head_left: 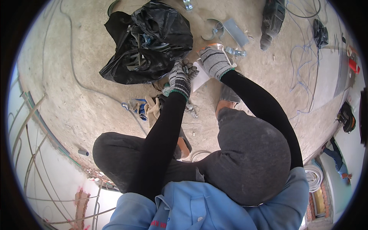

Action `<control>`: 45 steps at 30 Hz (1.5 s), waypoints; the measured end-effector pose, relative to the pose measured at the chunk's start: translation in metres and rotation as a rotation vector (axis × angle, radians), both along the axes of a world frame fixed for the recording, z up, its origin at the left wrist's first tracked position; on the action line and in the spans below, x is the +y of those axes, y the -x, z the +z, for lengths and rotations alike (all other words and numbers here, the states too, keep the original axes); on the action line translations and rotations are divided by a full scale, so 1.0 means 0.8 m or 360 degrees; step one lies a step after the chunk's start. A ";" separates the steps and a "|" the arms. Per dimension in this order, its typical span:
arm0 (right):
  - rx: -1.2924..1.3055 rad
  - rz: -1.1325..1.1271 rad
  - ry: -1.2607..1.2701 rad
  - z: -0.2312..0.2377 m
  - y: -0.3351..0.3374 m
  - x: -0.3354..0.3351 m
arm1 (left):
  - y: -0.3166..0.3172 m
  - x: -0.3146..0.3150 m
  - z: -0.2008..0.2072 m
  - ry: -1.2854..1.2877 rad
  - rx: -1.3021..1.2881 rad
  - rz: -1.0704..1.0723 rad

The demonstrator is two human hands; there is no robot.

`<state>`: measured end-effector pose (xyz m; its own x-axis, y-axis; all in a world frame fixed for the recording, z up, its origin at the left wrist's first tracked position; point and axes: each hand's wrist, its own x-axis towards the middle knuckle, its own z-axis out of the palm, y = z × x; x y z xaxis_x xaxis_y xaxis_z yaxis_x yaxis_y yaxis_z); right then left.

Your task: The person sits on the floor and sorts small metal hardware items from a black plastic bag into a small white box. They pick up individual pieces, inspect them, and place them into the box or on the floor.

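My left hand [179, 80], in a grey striped knit glove, is closed at the right edge of a black plastic bag [165, 25]. Small dark pieces seem to show at its fingertips, too unclear to name. Curved metal parts [140, 44] lie in the bag's open mouth. My right hand [216, 61], gloved alike, grips a small white and orange box [202, 74] that spans the gap between both hands. Just beyond that hand lie a metal clamp ring [211, 30], a grey flat piece [235, 32] and a metal bracket [235, 51].
A dark power drill [272, 23] rests at the far right, near tangled thin wires [304, 53]. Work gloves [147, 107] and a grey cable [73, 61] lie on the left. Another person [337, 157] is at the right edge, near a white coiled hose [314, 178].
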<state>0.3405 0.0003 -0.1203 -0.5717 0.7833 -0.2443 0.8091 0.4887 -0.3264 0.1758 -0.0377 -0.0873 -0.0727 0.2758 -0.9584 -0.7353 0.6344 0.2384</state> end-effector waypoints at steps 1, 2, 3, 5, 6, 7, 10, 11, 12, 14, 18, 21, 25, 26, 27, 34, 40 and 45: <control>-0.0140 0.0034 0.0046 0.003 0.004 0.001 | 0.002 -0.001 -0.004 -0.0015 0.0000 0.0013; -0.0279 0.0068 0.0091 0.007 0.008 0.002 | 0.005 -0.002 -0.008 -0.0023 0.0018 0.0004; -0.0253 0.0053 0.0101 0.007 0.005 0.002 | 0.004 -0.001 -0.009 -0.0029 0.0024 -0.0013; -0.0199 0.0023 0.0120 0.007 -0.001 0.002 | 0.000 -0.001 -0.010 -0.0022 0.0037 -0.0021; -0.0196 0.0035 0.0126 0.012 0.000 0.003 | -0.001 0.000 -0.009 -0.0009 0.0048 -0.0012; -0.0192 0.0047 0.0133 0.018 0.000 0.003 | -0.001 0.000 -0.008 0.0004 0.0059 -0.0003; -0.0258 0.0066 0.0100 0.021 -0.002 0.003 | -0.001 0.003 -0.007 -0.0006 0.0032 -0.0034; -0.0293 0.0069 0.0081 0.020 -0.004 0.003 | -0.002 0.004 -0.007 -0.0015 0.0020 -0.0036; -0.0262 -0.0059 0.0163 0.019 -0.006 0.006 | -0.003 0.005 -0.008 -0.0025 0.0008 -0.0036; -0.0201 -0.0317 0.0325 0.019 -0.016 0.013 | -0.005 0.008 -0.009 -0.0039 -0.0003 -0.0042; 0.0550 -0.0503 0.0724 0.085 -0.012 0.026 | 0.001 0.008 -0.015 -0.0089 -0.0147 0.0025; 0.0743 -0.0867 0.1032 0.113 -0.021 0.038 | 0.009 0.005 -0.011 -0.0147 -0.0360 -0.0022; -0.0133 -0.0499 0.0617 0.074 -0.061 0.034 | 0.007 0.017 0.021 -0.0070 -0.0413 -0.0193; -0.0129 -0.0432 0.0523 0.070 -0.057 0.026 | 0.012 0.018 0.022 -0.0053 -0.0440 -0.0176; -0.0193 -0.0259 0.0414 0.065 -0.048 0.018 | 0.018 0.018 0.026 -0.0034 -0.0455 -0.0156; -0.0426 0.0260 -0.0001 0.044 -0.004 -0.006 | 0.026 0.011 0.033 -0.0089 -0.0105 -0.0137; -0.0302 0.0113 -0.0136 0.006 0.008 -0.032 | 0.011 0.007 0.014 -0.0220 -0.0318 0.0203; -0.0140 -0.0128 0.0056 0.007 0.010 -0.031 | 0.027 -0.007 0.000 -0.0408 -0.0930 0.0528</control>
<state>0.3328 -0.0248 -0.1144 -0.4825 0.8158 -0.3188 0.8714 0.4106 -0.2684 0.1544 -0.0432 -0.0870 0.3130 0.5498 -0.7744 -0.9326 0.3320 -0.1413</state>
